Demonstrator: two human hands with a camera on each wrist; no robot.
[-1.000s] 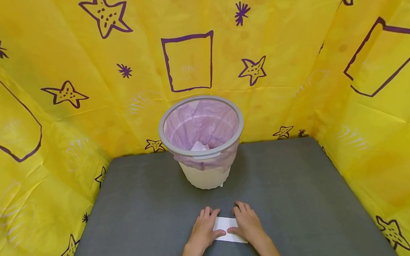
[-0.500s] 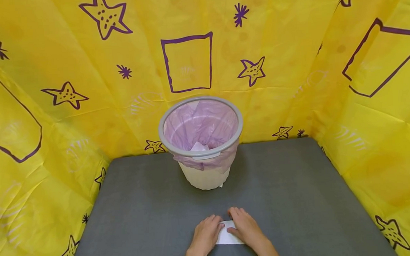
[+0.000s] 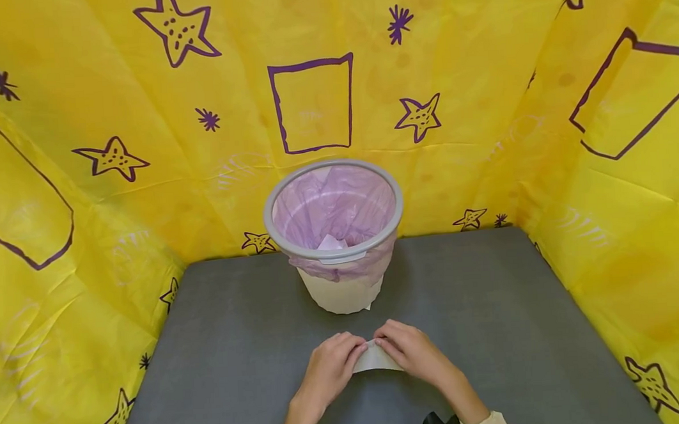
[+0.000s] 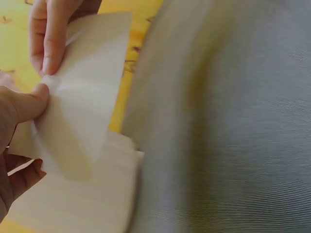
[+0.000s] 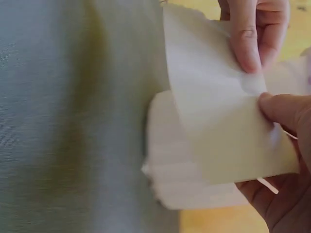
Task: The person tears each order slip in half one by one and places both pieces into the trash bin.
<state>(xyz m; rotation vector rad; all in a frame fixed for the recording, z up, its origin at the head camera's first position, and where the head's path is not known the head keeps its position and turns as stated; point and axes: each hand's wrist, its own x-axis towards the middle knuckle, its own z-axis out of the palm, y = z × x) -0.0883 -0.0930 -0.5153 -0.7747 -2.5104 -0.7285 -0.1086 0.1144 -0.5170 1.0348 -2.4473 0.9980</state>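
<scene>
Both hands hold a small white sheet of paper (image 3: 376, 358) up in front of the bin. My left hand (image 3: 329, 365) pinches its top edge near the middle, with the thumb on the near face and the fingers behind. Close beside it, my right hand (image 3: 414, 351) pinches the same edge in like manner. Seen from the left wrist, the paper (image 4: 92, 97) bends and creases where the two thumbs press. The right wrist view shows the sheet (image 5: 209, 97) with one ragged short edge and its lower part hanging free.
A pale waste bin with a grey rim (image 3: 336, 254) and purple liner (image 3: 344, 199) stands behind the hands, with white paper (image 3: 331, 242) inside. A white scrap (image 3: 369, 308) shows at its foot. Yellow patterned cloth (image 3: 458, 58) walls in the grey table (image 3: 243, 345).
The paper lay flat on the table under both hands. Now it is lifted toward the bin and tilted upright, and both hands have moved together along its top edge, pinching it.
</scene>
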